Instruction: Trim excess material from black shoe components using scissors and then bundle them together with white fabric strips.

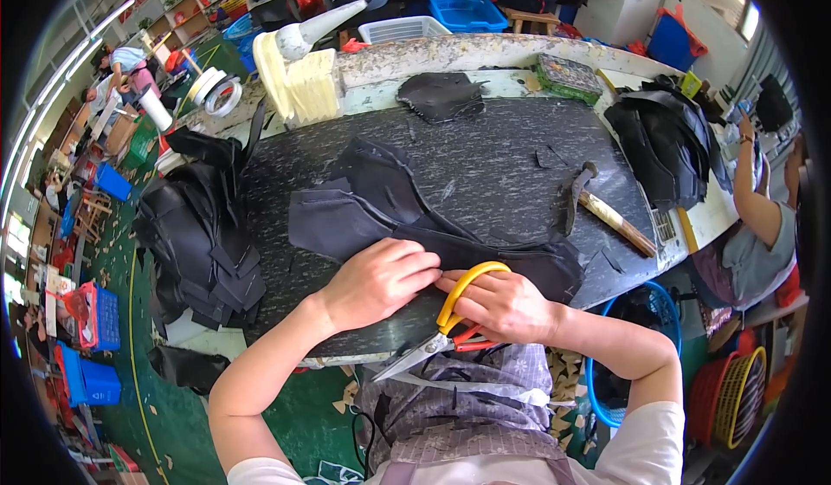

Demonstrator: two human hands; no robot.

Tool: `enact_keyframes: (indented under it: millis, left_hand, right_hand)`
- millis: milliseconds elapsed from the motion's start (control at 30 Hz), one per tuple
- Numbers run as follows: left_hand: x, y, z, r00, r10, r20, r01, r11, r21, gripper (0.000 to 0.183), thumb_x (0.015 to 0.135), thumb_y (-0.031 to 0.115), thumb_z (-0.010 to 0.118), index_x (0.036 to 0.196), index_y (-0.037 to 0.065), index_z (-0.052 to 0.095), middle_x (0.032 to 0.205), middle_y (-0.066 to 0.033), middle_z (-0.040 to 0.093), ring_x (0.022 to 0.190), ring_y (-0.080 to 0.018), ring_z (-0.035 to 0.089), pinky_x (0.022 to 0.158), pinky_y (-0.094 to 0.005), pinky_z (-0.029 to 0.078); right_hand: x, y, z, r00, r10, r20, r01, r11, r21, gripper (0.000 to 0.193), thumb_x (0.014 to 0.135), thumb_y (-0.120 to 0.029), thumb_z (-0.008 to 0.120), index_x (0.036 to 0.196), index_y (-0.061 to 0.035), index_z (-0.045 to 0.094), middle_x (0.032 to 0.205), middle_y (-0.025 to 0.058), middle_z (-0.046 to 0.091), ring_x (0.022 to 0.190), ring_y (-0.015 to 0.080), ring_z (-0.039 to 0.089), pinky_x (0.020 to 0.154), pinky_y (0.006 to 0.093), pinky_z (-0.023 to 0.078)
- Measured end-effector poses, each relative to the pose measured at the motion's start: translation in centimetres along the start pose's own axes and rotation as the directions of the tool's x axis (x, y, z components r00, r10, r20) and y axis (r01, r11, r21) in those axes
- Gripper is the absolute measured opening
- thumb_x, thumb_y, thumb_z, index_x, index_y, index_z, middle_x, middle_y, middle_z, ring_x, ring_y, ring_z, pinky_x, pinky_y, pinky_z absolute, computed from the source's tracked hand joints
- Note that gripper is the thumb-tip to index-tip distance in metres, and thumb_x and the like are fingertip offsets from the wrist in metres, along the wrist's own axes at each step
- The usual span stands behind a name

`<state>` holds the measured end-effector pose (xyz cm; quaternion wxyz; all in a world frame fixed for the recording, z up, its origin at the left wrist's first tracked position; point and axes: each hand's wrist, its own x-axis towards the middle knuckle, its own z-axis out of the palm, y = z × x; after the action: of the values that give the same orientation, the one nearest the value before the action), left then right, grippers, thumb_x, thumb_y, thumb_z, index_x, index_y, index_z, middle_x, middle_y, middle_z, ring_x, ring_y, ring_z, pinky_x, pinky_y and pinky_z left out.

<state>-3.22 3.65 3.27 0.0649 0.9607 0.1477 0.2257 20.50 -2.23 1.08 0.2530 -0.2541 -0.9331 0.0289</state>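
Observation:
A black leather-like piece (338, 223) with curved, folded edges lies across the dark work board in front of me. My left hand (381, 281) is closed at its near edge, fingertips pinched on the material. Close by on the right, my right hand (506, 307) has its fingers curled through the scissors (446, 342), which have one yellow and one red handle. The blades point down and left, near my apron, away from the piece. My right fingertips meet the left ones at the edge; what lies between them is hidden.
Stacks of black pieces lie at the left (195, 234) and the right (662, 143). A hammer (615, 221) rests on the board's right. Beyond stands a yellowish wrapped block (299, 82). A blue basket (636, 351) sits below the right edge. Another person (762, 234) sits at far right.

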Motion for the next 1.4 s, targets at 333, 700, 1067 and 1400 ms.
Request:
enact_keyframes:
  millis: [333,700,1067,1400]
  left_hand:
    - [-2.1,-0.4,-1.4,0.940,0.332,-0.080,-0.275,0.875,0.399,0.010,0.074,0.016,0.065,0.081,0.012,0.060,0.097,-0.0007,0.061,0.101,-0.0184,0.058,0.090,-0.0365,0.044]
    - [-0.8,1.4,-2.1,0.592,-0.241,-0.769,0.433,0.900,0.051,0.014,0.076,0.000,0.073,0.088,0.004,0.066,0.080,-0.0077,0.064,0.073,-0.0248,0.059,0.068,-0.0334,0.045]
    - [-0.9,2.3,-1.0,0.251,-0.863,-0.440,-0.031,0.447,-0.894,0.016,0.091,0.012,0.064,0.102,0.000,0.064,0.091,0.0014,0.064,0.082,-0.0037,0.054,0.076,-0.0203,0.044]
    - [-0.7,2.8,-1.2,0.253,-0.894,-0.369,-0.103,0.355,-0.929,0.014,0.091,0.011,0.065,0.099,0.000,0.066,0.086,0.0037,0.062,0.079,-0.0017,0.051,0.072,-0.0192,0.042]
  right_hand:
    - [0.4,0.1,-0.7,0.998,0.045,0.045,-0.046,0.999,0.011,0.035,0.066,-0.009,0.071,0.099,-0.0042,0.060,0.116,0.0093,0.064,0.102,0.0258,0.064,0.083,0.0371,0.053]
    - [3.1,-0.7,0.2,0.996,-0.076,-0.046,0.062,0.969,-0.238,0.017,0.072,-0.013,0.060,0.085,-0.0068,0.050,0.076,0.0037,0.053,0.075,0.0185,0.060,0.064,0.0296,0.051]
    - [4.4,-0.1,-6.6,0.956,0.166,-0.242,-0.196,0.975,-0.104,0.053,0.060,-0.037,0.086,0.084,-0.0024,0.055,0.073,0.0092,0.051,0.063,0.0271,0.056,0.056,0.0363,0.046]
    - [8.0,4.2,-8.1,0.967,0.075,-0.245,-0.172,0.899,-0.403,0.052,0.063,-0.046,0.082,0.081,-0.0057,0.056,0.075,0.0068,0.055,0.068,0.0257,0.060,0.058,0.0351,0.050]
